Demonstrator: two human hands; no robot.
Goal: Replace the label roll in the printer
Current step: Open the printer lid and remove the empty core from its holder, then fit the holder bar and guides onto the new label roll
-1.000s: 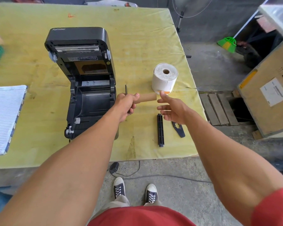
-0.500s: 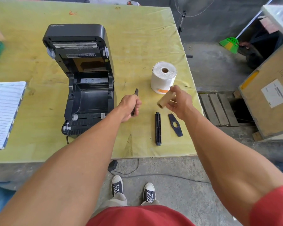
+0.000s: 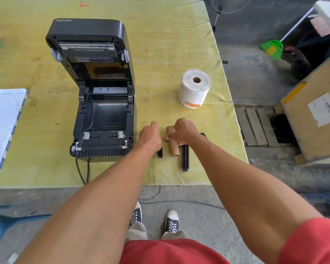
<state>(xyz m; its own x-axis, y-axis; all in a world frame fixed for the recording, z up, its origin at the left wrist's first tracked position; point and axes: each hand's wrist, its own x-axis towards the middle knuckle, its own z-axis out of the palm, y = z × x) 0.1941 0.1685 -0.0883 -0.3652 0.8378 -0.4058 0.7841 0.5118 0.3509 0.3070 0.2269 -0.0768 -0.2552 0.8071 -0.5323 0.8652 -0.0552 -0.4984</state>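
The black label printer (image 3: 101, 103) stands on the yellow table (image 3: 170, 44) with its lid up and its roll bay bare. A full white label roll (image 3: 194, 88) stands upright to its right. An empty brown cardboard core (image 3: 173, 145) lies on the table near the front edge, and my right hand (image 3: 183, 131) rests on its far end with fingers curled over it. My left hand (image 3: 151, 136) is just left of the core, closed on a small black part (image 3: 159, 153) that touches the table. A black spindle bar (image 3: 185, 158) lies right of the core.
Another flat black piece (image 3: 204, 135) peeks out behind my right wrist. A lined white pad (image 3: 2, 126) lies at the table's left edge. Printer cables (image 3: 82, 172) hang over the front edge. A wooden crate (image 3: 316, 109) stands on the floor to the right.
My right hand took the cardboard core from my left hand and brought it down onto the table. My left hand lowered with the small black part to the table.
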